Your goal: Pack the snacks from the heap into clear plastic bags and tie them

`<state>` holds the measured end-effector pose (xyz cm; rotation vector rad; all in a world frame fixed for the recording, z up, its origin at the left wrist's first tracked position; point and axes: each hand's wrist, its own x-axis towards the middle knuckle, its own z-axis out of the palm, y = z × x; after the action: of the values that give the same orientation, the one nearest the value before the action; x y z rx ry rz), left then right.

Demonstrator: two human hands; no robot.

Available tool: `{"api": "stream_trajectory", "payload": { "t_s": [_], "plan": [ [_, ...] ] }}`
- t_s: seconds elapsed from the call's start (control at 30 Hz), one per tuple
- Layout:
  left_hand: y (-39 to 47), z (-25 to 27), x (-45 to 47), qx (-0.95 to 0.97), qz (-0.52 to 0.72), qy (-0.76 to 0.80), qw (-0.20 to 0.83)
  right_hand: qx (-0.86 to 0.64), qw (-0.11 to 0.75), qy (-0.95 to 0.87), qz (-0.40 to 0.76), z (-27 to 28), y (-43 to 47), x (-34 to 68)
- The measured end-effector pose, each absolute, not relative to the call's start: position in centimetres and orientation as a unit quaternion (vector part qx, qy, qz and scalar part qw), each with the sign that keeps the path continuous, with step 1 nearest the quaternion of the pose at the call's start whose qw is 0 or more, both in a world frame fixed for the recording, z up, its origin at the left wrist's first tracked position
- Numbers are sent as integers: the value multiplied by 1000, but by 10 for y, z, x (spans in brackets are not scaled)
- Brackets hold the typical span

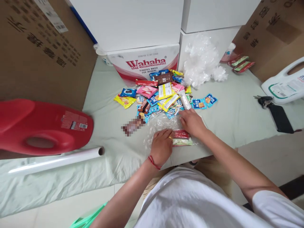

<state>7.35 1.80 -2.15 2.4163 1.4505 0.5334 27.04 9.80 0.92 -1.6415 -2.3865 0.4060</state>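
A clear plastic bag (pixel 161 122) lies flat near the front edge of the cloth-covered table. Red and green snack packets (pixel 181 142) show through its near right part. My left hand (pixel 162 145), with a red cord at the wrist, rests on the bag's left side, fingers bent and closed on the film. On the bag's far right edge is my right hand (pixel 193 123), its thumb and fingers closed on the plastic. Just beyond its fingertips is a silver-white wrapped snack (pixel 185 100). Behind the bag spreads a heap of colourful wrapped snacks (pixel 163 91).
A Wahaha carton (pixel 147 63) and a pile of crumpled clear bags (pixel 201 61) stand behind. At left are a red jug (pixel 45 126) and a film roll (pixel 57 161). At right are filled packets (pixel 242 63), a white jug (pixel 285 82) and keys with a black case (pixel 280 117).
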Motion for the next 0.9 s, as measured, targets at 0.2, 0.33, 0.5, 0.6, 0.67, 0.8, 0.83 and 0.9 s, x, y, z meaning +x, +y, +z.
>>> {"api": "stream_trajectory", "payload": {
  "t_s": [0.2, 0.33, 0.5, 0.6, 0.67, 0.8, 0.83, 0.9],
  "plan": [
    [23, -14, 69, 847, 165, 476, 167, -644, -7, -752, 140, 1, 122, 248],
    [28, -15, 70, 851, 159, 467, 180, -610, 13, -773, 174, 4, 129, 260],
    [28, -19, 71, 854, 177, 462, 160, -464, 99, -857, 199, 23, 126, 280],
    [19, -22, 74, 823, 223, 513, 93, -410, 150, -868, 238, 36, 107, 284],
    [12, -24, 76, 781, 262, 564, 47, -386, 148, -874, 254, 39, 87, 284],
    [5, -32, 76, 695, 319, 643, 37, -327, 115, -904, 251, 28, 50, 280],
    [4, -34, 73, 677, 324, 659, 51, -313, 107, -913, 240, 22, 43, 278],
    [6, -39, 65, 650, 332, 678, 90, -295, 90, -928, 208, 12, 33, 275]
  ]
}}
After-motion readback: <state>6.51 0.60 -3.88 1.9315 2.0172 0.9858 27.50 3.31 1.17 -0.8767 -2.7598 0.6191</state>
